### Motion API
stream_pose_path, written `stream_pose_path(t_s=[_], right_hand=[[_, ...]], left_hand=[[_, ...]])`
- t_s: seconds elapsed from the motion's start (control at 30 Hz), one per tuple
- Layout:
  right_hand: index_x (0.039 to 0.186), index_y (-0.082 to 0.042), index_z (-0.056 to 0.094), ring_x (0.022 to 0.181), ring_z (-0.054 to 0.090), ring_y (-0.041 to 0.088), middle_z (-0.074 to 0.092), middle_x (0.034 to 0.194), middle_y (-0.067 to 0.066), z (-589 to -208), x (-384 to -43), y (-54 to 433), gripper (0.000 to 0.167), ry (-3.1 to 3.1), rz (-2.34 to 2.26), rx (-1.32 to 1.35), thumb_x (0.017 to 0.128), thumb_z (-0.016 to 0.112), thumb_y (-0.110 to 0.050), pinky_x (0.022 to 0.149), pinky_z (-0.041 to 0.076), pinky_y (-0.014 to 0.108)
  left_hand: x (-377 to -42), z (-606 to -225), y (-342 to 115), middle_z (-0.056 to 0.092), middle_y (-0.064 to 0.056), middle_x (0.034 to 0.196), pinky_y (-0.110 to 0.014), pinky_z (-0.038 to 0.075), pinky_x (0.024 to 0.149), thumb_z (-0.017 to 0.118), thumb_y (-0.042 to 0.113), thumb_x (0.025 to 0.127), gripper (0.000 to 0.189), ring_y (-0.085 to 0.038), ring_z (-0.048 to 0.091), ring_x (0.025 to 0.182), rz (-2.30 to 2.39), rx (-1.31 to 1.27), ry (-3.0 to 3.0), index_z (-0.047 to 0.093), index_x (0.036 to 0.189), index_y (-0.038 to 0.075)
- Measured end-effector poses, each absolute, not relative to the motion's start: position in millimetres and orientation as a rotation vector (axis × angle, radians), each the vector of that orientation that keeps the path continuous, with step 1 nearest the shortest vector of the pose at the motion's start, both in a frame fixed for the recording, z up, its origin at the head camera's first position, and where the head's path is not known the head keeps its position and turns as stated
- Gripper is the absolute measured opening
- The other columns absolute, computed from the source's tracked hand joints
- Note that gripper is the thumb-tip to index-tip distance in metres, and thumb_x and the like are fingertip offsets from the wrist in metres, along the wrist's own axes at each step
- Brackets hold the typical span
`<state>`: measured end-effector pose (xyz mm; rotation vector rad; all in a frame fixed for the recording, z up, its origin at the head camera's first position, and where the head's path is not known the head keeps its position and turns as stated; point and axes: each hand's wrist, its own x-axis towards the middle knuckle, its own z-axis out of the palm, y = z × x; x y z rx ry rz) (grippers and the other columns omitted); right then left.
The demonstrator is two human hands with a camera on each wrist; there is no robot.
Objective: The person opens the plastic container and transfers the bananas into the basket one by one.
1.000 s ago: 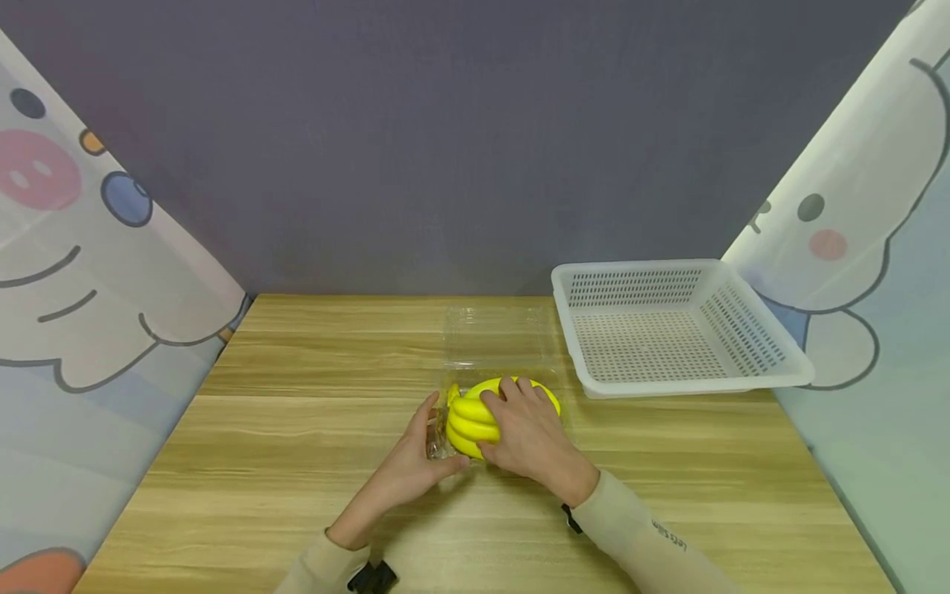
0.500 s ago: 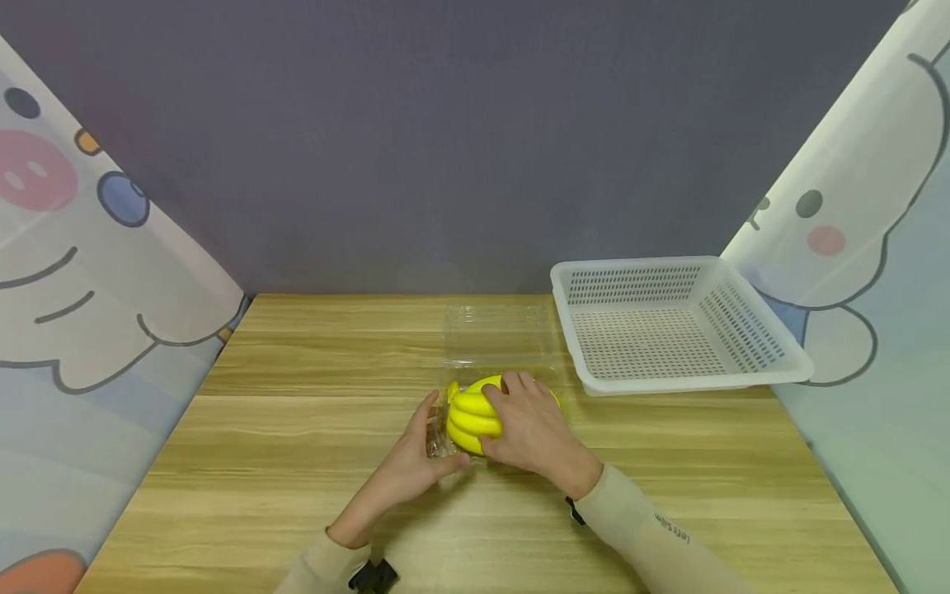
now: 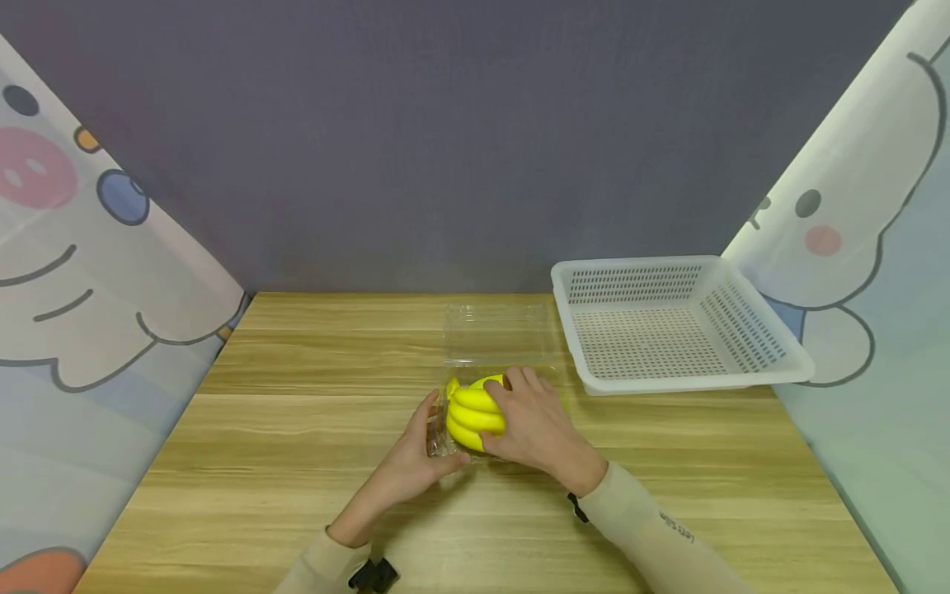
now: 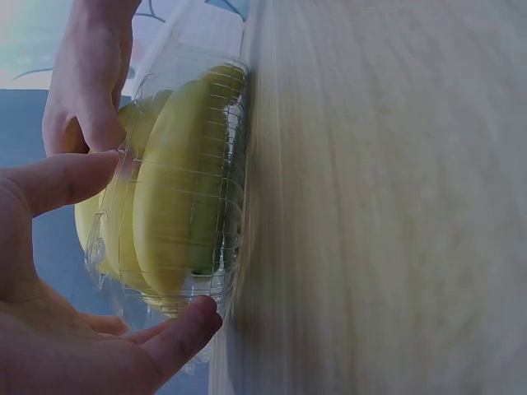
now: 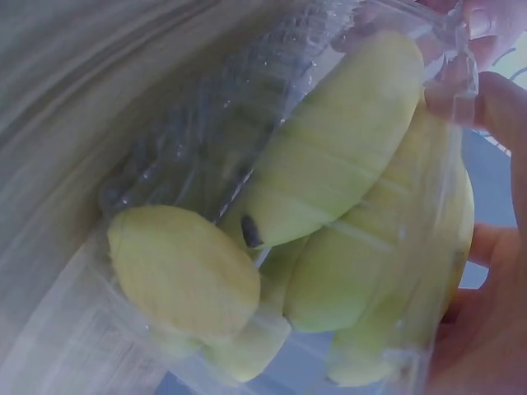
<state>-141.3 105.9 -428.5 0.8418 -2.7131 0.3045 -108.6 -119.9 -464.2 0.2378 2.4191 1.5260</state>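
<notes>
Curving, the yellow bananas (image 3: 473, 419) seem partly dark-tipped.

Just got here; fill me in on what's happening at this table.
A person's right hand holds a bunch of bananas in a clear plastic clamshell box. The left hand grips the box's left end. The lid lies open on the box's far side, and a white perforated basket stands to the right.

Bananas (image 3: 475, 421) partly hidden under right grip (image 3: 530, 425), lettering (image 3: 677, 527) blurred; left sleeve (image 3: 322, 568) cut off by lower edge
</notes>
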Motion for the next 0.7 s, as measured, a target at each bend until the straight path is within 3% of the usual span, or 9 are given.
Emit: stream_pose_path(t_s=[0.33,0.7], right_hand=[[0.122,-0.008,0.069,0.09,0.048,0.023,0.054,0.102,0.008,-423,-143,110,0.061,-2.724,0.308,0.851,0.074,0.077,-0.045,0.076,0.047,0.037],[0.121,-0.011,0.07,0.084,0.045,0.019,0.051,0.097,0.005,-413,-148,112,0.06,-2.703,0.256,0.869,0.076,0.074,-0.05,0.068,0.045,0.035]], left_hand=[[-109,-463,-120,0.029,-0.022,0.159,-0.062,0.042,0.105,0.083,0.033,0.086,0.108,-0.043,0.042,0.137,1.5,0.244,2.429,0.009,0.163,0.014],[-108,-463,-119,0.028,-0.023,0.159,-0.065,0.04,0.105,0.083,0.031,0.086,0.109,-0.044,0.04,0.138,1.512,0.223,2.418,0.009,0.164,0.014]])
